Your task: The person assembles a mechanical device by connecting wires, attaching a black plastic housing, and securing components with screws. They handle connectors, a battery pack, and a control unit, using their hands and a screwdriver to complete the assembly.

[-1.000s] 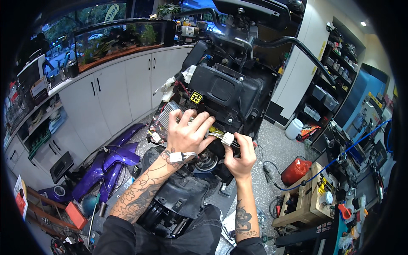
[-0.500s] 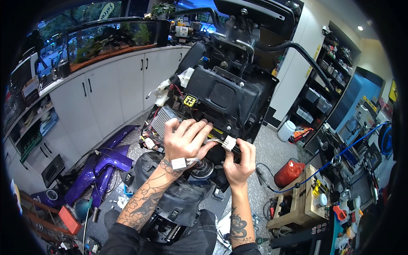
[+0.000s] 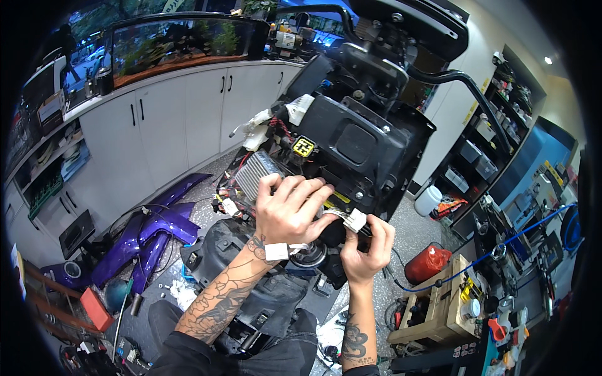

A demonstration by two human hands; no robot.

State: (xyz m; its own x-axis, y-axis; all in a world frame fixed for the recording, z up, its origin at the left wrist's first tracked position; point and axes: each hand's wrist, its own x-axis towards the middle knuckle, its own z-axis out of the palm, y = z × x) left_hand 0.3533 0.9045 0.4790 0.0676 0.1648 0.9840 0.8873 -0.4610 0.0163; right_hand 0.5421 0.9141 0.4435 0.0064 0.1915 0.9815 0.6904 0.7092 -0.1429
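My right hand [image 3: 369, 252] pinches a white plastic plug connector [image 3: 355, 220] between thumb and fingers. Pale wires [image 3: 337, 214] run from that connector into my left hand [image 3: 290, 210]. The left thumb presses toward the curled fingers around the wires; the grip itself is partly hidden. A second white connector [image 3: 276, 252] lies over my left wrist on a short wire bundle. Both hands are above the stripped front of a scooter, just below its black panel [image 3: 354, 139]. Beside my left fingers sits a finned metal unit [image 3: 258, 174].
A yellow-edged connector [image 3: 303, 147] and bundled wiring [image 3: 256, 137] sit on the scooter front. Handlebars [image 3: 464, 76] rise beyond. Purple body panels [image 3: 150, 235] lie on the floor at left. At right stand a red container [image 3: 427, 263] and a wooden crate [image 3: 439, 307].
The view has shifted, so the scooter sits further right and tilts more. Both hands keep their grips, and the connector in my right hand has turned slightly.
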